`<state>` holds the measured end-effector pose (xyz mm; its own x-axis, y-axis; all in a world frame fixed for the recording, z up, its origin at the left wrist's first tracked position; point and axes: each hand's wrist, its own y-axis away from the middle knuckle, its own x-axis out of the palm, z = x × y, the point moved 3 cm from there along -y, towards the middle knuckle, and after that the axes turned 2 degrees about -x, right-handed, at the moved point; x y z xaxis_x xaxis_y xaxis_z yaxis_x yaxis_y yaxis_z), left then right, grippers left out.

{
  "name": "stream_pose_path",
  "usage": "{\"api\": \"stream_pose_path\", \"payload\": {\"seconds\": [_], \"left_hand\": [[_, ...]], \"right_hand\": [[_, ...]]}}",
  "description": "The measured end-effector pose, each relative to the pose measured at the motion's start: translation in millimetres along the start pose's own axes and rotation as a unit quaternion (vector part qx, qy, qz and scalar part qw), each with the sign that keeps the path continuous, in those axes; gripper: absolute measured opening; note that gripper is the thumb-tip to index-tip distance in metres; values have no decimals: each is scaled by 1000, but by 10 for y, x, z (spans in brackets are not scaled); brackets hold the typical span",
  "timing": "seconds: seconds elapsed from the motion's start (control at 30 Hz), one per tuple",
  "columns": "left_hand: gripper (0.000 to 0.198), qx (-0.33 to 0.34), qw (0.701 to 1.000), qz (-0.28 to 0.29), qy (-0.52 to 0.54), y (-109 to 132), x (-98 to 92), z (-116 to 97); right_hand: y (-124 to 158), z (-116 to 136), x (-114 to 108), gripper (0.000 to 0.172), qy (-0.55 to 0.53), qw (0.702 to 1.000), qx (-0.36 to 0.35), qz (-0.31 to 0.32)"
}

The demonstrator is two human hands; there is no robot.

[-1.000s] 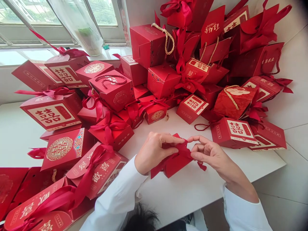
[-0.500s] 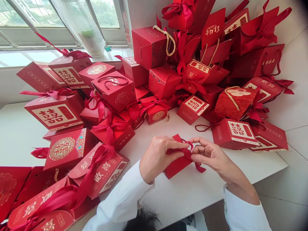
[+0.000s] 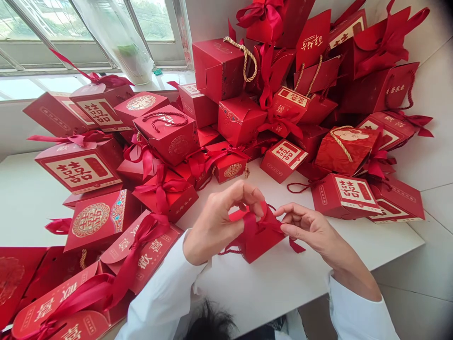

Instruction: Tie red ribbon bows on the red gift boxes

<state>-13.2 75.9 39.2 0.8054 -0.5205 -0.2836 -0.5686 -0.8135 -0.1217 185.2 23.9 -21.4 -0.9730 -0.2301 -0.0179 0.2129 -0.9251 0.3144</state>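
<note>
A small red gift box (image 3: 264,243) rests on the white table in front of me, with a red satin ribbon (image 3: 249,225) at its top. My left hand (image 3: 221,224) is at the box's left side, fingers curled round a loop of that ribbon. On the other side, my right hand (image 3: 314,231) pinches the ribbon between thumb and forefinger. One ribbon end hangs below the right fingertips. A dark red twisted cord handle shows at the box's lower left, partly behind my left wrist. The exact grip of the left fingertips is partly hidden.
Many red gift boxes with ribbons and cord handles are heaped at the back and left, such as a gold-medallion box (image 3: 102,219). Another box (image 3: 348,196) lies to the right. The white table (image 3: 382,241) ends at the front right. A window is at upper left.
My left hand has moved left and slightly up, drawing out a ribbon loop. The right hand stays nearly in place. The cord handle at the box's left has come into view.
</note>
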Motion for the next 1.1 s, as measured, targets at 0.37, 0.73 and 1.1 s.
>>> {"api": "stream_pose_path", "payload": {"seconds": [0.37, 0.73, 1.1], "left_hand": [[22, -108, 921, 279, -249, 408, -257, -150], [21, -106, 934, 89, -328, 189, -80, -99], [20, -145, 898, 92, -405, 124, 253, 50]], "right_hand": [[-82, -7, -60, 25, 97, 985, -76, -119], [-69, 27, -13, 25, 115, 984, -79, -108], [-50, 48, -63, 24, 153, 970, -117, -146]]}}
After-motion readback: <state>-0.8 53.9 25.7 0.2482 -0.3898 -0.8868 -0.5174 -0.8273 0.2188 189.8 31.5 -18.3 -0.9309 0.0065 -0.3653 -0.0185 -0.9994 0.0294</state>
